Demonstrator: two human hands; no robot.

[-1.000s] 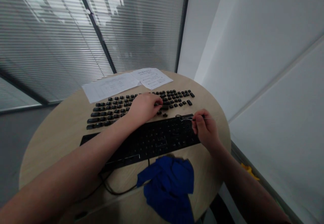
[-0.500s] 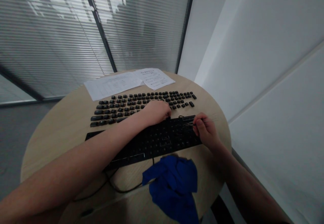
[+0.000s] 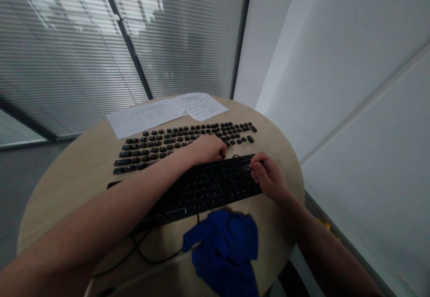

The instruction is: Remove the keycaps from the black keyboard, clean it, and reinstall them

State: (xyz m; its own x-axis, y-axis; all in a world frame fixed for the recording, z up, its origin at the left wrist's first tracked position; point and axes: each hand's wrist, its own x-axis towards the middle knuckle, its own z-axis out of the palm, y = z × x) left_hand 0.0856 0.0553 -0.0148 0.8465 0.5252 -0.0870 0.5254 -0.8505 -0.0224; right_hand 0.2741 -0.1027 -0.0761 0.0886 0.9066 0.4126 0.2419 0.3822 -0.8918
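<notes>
One keyboard (image 3: pixel 215 185) part-hidden | left hand (image 3: pixel 208 148): grip unclear, can't tell | right hand (image 3: pixel 268 177): clamped on blurry wires (image 3: pixel 246 168)

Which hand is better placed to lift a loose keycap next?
Probably the left hand: it sits beside the loose keycaps, by the back edge of the keyboard, though whether it holds anything is unclear. The right hand is occupied, gripping a thin wire tool over the keyboard's right end.

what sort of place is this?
Likely an office or small meeting room: slatted blinds over large glass panes, and a rounded, wood-toned table with printed sheets near its far edge.
</notes>
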